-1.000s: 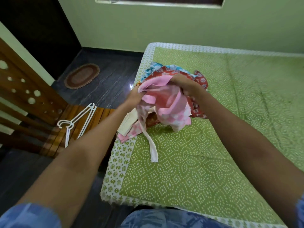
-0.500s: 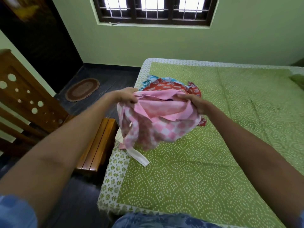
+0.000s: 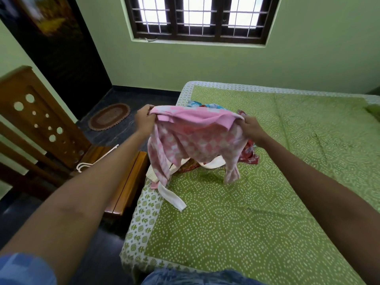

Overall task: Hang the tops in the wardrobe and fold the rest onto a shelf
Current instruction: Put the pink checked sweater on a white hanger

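Observation:
A pink and white checked garment (image 3: 195,138) hangs spread between my two hands above the bed's left edge. My left hand (image 3: 145,118) grips its upper left corner, and my right hand (image 3: 251,128) grips its upper right corner. Its lower ends dangle down to the bedspread. Behind and under it lies a pile of clothes: a red printed piece (image 3: 249,155), a blue printed piece (image 3: 213,106) and a cream piece with a long strap (image 3: 172,197). White hangers (image 3: 90,164) lie on the wooden bench to the left.
The bed (image 3: 267,212) has a green patterned cover with a white border. A wooden bench (image 3: 127,182) stands against its left side, next to a carved wooden panel (image 3: 39,120). An oval mat (image 3: 109,116) lies on the dark floor by a dark door (image 3: 61,48).
My hands have lifted the pink garment out of the pile and pulled apart, spreading it from a bunched lump to a wide hanging sheet. The camera has tilted up toward the window.

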### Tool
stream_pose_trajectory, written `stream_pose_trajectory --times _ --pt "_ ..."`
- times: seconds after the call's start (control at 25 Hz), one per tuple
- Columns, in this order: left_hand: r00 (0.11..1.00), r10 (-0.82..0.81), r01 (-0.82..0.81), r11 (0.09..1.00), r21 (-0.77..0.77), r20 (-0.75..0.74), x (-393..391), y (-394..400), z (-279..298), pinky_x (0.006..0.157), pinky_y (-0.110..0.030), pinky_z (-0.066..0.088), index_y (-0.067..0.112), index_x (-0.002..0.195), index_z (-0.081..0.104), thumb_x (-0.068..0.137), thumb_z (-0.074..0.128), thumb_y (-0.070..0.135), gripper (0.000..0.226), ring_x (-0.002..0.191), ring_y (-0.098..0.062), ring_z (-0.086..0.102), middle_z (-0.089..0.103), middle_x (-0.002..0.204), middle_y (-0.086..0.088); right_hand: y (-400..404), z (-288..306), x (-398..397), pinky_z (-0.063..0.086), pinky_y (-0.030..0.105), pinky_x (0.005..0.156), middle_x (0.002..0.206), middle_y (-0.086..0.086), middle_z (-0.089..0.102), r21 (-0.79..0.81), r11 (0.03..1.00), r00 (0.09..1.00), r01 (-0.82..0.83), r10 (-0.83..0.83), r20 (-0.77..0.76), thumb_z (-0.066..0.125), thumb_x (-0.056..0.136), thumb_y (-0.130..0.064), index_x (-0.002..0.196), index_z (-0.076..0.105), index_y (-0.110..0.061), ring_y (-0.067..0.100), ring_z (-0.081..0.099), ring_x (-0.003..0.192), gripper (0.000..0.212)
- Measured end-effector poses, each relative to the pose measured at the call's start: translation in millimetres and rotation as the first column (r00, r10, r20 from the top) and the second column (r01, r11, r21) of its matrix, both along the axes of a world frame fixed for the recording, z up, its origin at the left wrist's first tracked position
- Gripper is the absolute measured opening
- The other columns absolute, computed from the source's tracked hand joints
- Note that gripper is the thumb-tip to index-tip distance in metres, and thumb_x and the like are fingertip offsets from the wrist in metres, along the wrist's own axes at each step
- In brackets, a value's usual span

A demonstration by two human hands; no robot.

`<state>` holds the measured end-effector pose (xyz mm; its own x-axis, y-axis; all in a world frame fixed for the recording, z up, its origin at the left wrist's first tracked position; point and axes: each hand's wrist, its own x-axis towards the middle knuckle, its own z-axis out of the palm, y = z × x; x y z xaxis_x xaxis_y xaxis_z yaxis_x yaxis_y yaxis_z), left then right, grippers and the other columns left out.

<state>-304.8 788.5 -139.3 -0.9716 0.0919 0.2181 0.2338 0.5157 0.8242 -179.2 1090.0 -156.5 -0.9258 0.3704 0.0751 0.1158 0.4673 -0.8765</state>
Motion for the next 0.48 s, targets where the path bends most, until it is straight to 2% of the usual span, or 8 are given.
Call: stream_pose_trajectory --times 0.08,0.12,0.2,0.24,0.28,0.36,0.44,0.48 --pt "0.996 -0.051 0.051 0.999 -0.009 0.071 1 1 1 0.063 -0.029 0.036 0.008 0.076 0.054 0.090 0.041 0.003 0.020 0.070 -0.018 0.047 0.053 0.072 -0.009 -12 13 3 0.043 0.008 0.055 0.076 -0.007 0.059 0.006 0.993 0.993 -0.119 0.119 -0.006 0.051 0.094 -0.018 0.091 0.063 -0.014 -0.002 0.054 0.063 0.013" --pt "0.994 -0.062 0.063 0.998 -0.003 0.085 3 1 4 0.057 -0.027 0.030 0.010 0.066 0.048 0.088 0.042 0.003 0.024 0.062 -0.015 0.040 0.046 0.063 -0.006 -13 21 4 0.048 0.011 0.058 0.078 -0.003 0.062 0.020 0.971 0.964 -0.239 0.235 0.123 0.057 0.091 -0.024 0.089 0.064 -0.014 0.006 0.057 0.065 0.012" --pt "0.990 -0.119 0.120 0.993 -0.009 0.076 3 -3 14 0.052 -0.027 0.023 0.014 0.054 0.040 0.081 0.049 0.010 0.029 0.053 -0.012 0.031 0.038 0.054 -0.002 -4 39 4 0.052 0.024 0.066 0.083 0.003 0.065 0.075 0.863 0.739 -0.499 0.379 0.556 0.072 0.075 -0.031 0.091 0.064 -0.014 0.018 0.060 0.072 0.025" --pt "0.979 -0.188 0.194 0.977 -0.087 0.072 3 -6 22 0.052 -0.027 0.025 0.013 0.055 0.045 0.077 0.052 0.019 0.023 0.053 -0.012 0.033 0.042 0.055 -0.002 2 45 5 0.051 0.025 0.065 0.083 0.003 0.064 0.163 0.779 0.611 -0.605 0.323 0.723 0.074 0.066 -0.035 0.089 0.064 -0.016 0.019 0.059 0.074 0.031" --pt "0.960 -0.261 0.277 0.941 -0.194 0.102 5 -10 30 0.054 -0.027 0.031 0.011 0.063 0.052 0.073 0.054 0.026 0.018 0.056 -0.013 0.039 0.048 0.060 -0.003 8 47 4 0.047 0.025 0.063 0.081 0.001 0.062 0.274 0.699 0.576 -0.660 0.237 0.782 0.074 0.059 -0.036 0.083 0.062 -0.018 0.019 0.058 0.073 0.031" --pt "0.922 -0.340 0.385 0.857 -0.343 0.187 4 -14 38 0.066 -0.031 0.041 0.005 0.085 0.059 0.075 0.058 0.027 0.024 0.069 -0.018 0.049 0.056 0.077 -0.006 20 48 0 0.042 0.023 0.057 0.075 0.002 0.059 0.408 0.738 0.762 -0.537 0.217 0.610 0.077 0.063 -0.027 0.077 0.061 -0.017 0.019 0.055 0.071 0.023" --pt "0.952 -0.279 0.306 0.892 -0.332 0.127 4 -16 39 0.071 -0.032 0.041 0.002 0.097 0.057 0.082 0.059 0.014 0.020 0.079 -0.020 0.051 0.057 0.089 -0.007 34 42 0 0.038 0.018 0.050 0.062 0.001 0.057 0.249 0.935 0.953 -0.253 0.196 0.232 0.074 0.072 -0.015 0.077 0.066 -0.007 0.014 0.052 0.067 0.012" --pt "0.973 -0.230 0.228 0.927 -0.298 0.028 7 -17 39 0.068 -0.027 0.040 0.001 0.098 0.057 0.082 0.058 0.008 0.018 0.080 -0.018 0.050 0.057 0.090 -0.007 40 40 1 0.037 0.016 0.048 0.055 -0.004 0.057 0.144 0.976 0.985 -0.162 0.150 0.089 0.072 0.076 -0.011 0.081 0.068 -0.001 0.010 0.051 0.061 0.011"
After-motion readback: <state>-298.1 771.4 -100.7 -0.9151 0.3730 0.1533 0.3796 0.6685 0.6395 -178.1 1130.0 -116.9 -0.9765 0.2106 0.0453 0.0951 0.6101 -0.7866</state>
